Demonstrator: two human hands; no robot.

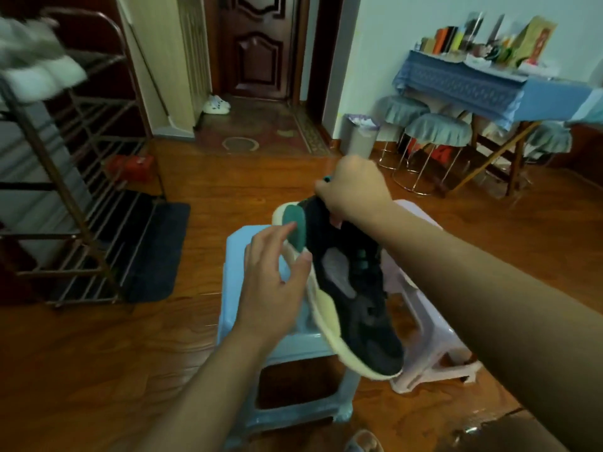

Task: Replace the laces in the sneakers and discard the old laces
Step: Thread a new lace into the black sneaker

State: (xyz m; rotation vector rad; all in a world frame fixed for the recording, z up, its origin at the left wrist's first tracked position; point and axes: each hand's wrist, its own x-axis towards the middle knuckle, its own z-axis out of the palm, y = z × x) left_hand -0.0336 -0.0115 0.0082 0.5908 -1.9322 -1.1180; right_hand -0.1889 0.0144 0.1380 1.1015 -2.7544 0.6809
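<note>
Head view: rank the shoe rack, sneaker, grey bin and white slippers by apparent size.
1. Shoe rack
2. Sneaker, enlarged by being near the camera
3. Grey bin
4. White slippers

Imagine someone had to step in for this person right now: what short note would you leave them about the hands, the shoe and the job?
Right hand: grips the heel end of the dark sneaker and holds it up, toe down, over the blue stool and pink stool.
Left hand: open, fingertips at the cream sole; no grip.
Laces: too blurred to tell whether any are in the shoe.
Done: one sneaker picked up.
Left: relace, then bin the old laces, possibly in the bin by the wall.
</note>
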